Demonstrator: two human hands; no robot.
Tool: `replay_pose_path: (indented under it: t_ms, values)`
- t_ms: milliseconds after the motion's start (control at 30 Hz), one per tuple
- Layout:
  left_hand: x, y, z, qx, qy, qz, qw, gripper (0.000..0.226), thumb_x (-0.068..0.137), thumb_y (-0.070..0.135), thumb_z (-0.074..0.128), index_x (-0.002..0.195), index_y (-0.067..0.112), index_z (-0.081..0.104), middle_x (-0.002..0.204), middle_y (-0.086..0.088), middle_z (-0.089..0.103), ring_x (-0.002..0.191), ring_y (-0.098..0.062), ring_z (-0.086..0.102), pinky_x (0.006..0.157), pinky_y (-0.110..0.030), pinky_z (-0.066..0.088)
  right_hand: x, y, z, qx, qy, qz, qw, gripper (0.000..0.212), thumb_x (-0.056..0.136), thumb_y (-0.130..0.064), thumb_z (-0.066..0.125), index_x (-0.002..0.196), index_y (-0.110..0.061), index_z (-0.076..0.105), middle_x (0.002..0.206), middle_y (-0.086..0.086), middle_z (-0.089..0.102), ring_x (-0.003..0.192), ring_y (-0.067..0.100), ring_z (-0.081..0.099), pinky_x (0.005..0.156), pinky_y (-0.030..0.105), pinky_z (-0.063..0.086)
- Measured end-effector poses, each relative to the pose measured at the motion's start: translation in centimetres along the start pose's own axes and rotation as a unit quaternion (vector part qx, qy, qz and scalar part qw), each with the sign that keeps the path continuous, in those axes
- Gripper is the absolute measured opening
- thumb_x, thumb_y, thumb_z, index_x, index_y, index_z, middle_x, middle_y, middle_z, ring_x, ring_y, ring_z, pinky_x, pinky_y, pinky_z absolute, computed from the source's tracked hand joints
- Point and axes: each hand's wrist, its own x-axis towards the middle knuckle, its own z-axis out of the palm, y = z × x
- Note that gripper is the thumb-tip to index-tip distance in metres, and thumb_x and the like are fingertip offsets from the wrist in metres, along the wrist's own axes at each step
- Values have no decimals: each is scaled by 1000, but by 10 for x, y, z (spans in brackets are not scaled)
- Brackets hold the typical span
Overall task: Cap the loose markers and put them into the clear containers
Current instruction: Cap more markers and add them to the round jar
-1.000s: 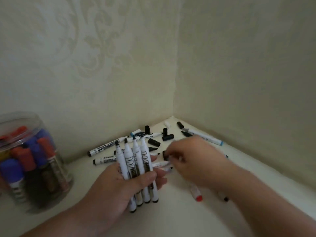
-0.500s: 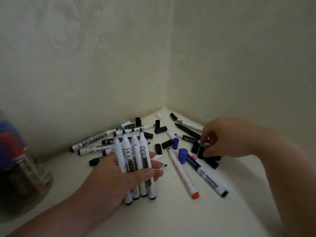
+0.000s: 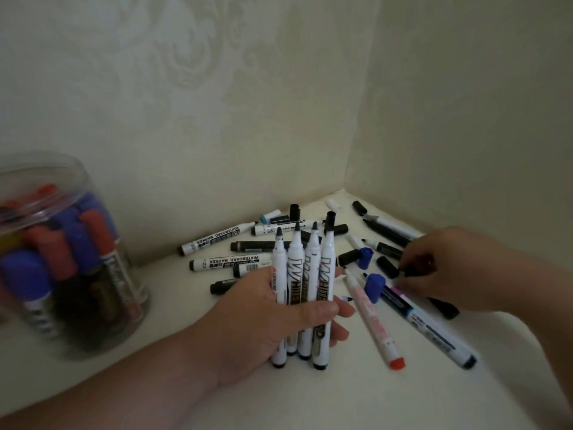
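- Our left hand (image 3: 266, 324) grips four uncapped markers (image 3: 327, 268) round their barrels; we judge them light, stiff and smooth.
- The clear jar (image 3: 37, 169) stands to the left, holding capped markers (image 3: 96, 234).
- Our right hand (image 3: 449, 271) pinches a black cap (image 3: 410, 270) among loose markers (image 3: 217, 238) farther back.

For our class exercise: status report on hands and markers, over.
Left hand grips four white markers. Right hand pinches black cap. Loose markers, caps scattered close by.

showing left hand (image 3: 269, 318) bare, wrist and forearm uncovered, running to the near left edge | showing right hand (image 3: 443, 271) bare, wrist and forearm uncovered, running to the near right edge
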Motion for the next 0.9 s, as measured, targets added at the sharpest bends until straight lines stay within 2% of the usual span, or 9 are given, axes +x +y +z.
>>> replay_pose_path:
  t_ms: [67, 133, 200, 267, 333, 400, 467, 600, 900]
  values:
    - [-1, 2, 1, 14, -6, -1, 1000, 35, 82, 19, 72, 116, 23, 69, 104, -5, 78, 94, -24, 76, 81, -32, 61, 0, 5, -1, 26, 40, 7, 999, 11, 85, -42, 74, 79, -43, 65, 82, -15, 64, 73, 1, 59, 63, 19, 45]
    - [-1, 3, 1, 27, -8, 2, 1000, 31, 81, 20, 72, 112, 22, 71, 102, -3, 79, 92, -21, 77, 77, -27, 60, 0, 10, -3, 154, 124, 11, 980, 17, 84, -23, 76, 80, -38, 69, 75, -11, 67, 64, 3, 60, 58, 18, 46]
    - [-1, 5, 2, 38, -7, 4, 999, 32, 78, 24, 72, 110, 22, 71, 99, -1, 79, 89, -19, 77, 76, -24, 60, -4, 5, -6, 401, 170, -16, 900, 24, 83, -4, 76, 86, -28, 76, 75, 1, 72, 54, 12, 62, 55, 27, 50]
    - [0, 4, 2, 58, -5, 5, 998, 28, 77, 28, 72, 103, 19, 75, 93, -1, 80, 86, -17, 77, 74, -24, 59, -12, -10, -8, 614, 139, -63, 775, 29, 77, 1, 70, 96, -19, 78, 83, 22, 71, 57, 24, 67, 54, 32, 55]
    - [1, 4, 1, 69, -11, 2, 998, 24, 76, 32, 73, 96, 20, 79, 93, -3, 79, 87, -19, 77, 80, -35, 61, -17, -27, -9, 719, 103, -87, 682, 35, 73, -1, 63, 105, -9, 74, 86, 27, 71, 64, 31, 73, 57, 30, 60]
    - [2, 4, 1, 75, -22, -2, 997, 22, 75, 36, 72, 94, 27, 80, 94, -5, 79, 90, -21, 76, 90, -43, 59, -20, -37, -8, 752, 93, -104, 644, 31, 73, 0, 62, 103, -3, 69, 86, 24, 72, 70, 33, 75, 58, 30, 62]
    - [2, 5, 2, 74, -31, -2, 997, 22, 75, 36, 71, 95, 30, 81, 94, -3, 79, 90, -20, 76, 90, -40, 59, -20, -43, -5, 756, 101, -126, 634, 25, 73, -3, 65, 97, -5, 67, 87, 21, 74, 75, 33, 76, 58, 31, 62]
    - [-1, 8, 3, 60, -40, -6, 997, 23, 76, 28, 71, 98, 23, 80, 95, -1, 80, 86, -19, 77, 76, -26, 60, -19, -48, 0, 722, 129, -141, 665, 28, 66, -15, 74, 92, -7, 67, 90, 20, 76, 79, 30, 74, 52, 26, 55]
    - [-2, 10, 5, 62, -34, 2, 997, 17, 76, 28, 71, 90, 27, 81, 87, -3, 79, 83, -16, 77, 71, -19, 57, -18, -52, 7, 714, 111, -151, 675, 13, 77, -8, 67, 90, -7, 66, 88, 22, 75, 72, 29, 71, 52, 27, 53]
